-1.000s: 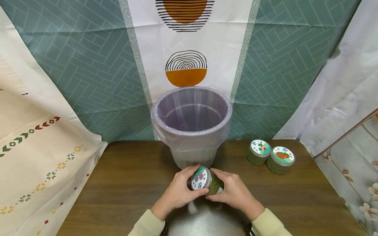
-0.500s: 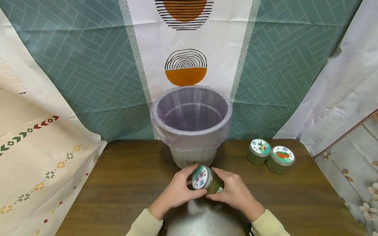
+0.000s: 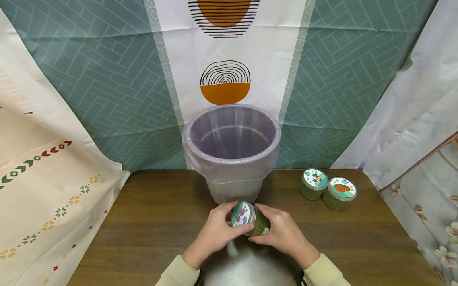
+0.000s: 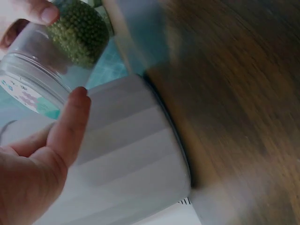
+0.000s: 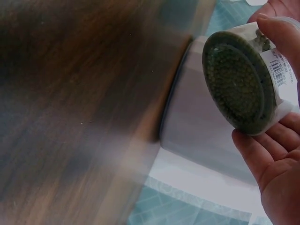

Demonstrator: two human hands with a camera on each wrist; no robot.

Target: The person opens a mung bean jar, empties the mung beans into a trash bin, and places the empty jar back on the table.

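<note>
Both hands hold a clear plastic jar (image 3: 261,225) of small green beans, tilted on its side in front of the bin. My left hand (image 3: 214,231) grips the rim of its lid (image 3: 240,213), which carries a white and green label with pink flowers; the left thumb lies across the lid's near edge. Around the base is my right hand (image 3: 286,232), thumb below and fingers above. In the right wrist view the jar's round bottom (image 5: 236,84) faces the camera, beside a barcode sticker (image 5: 277,70). The left wrist view shows the beans (image 4: 82,35) gathered toward the base.
A bin (image 3: 236,174) with a thin purplish liner stands just beyond the hands, against the patterned backdrop cloth (image 3: 118,79). Two similar lidded jars, one with a strawberry-like label (image 3: 315,178) and one with an orange label (image 3: 342,188), stand back right on the wooden table (image 3: 154,222).
The lid label has turned slightly counterclockwise in the head view. My left thumb has shifted a little up and right over the lid's edge. The right hand has hardly moved.
</note>
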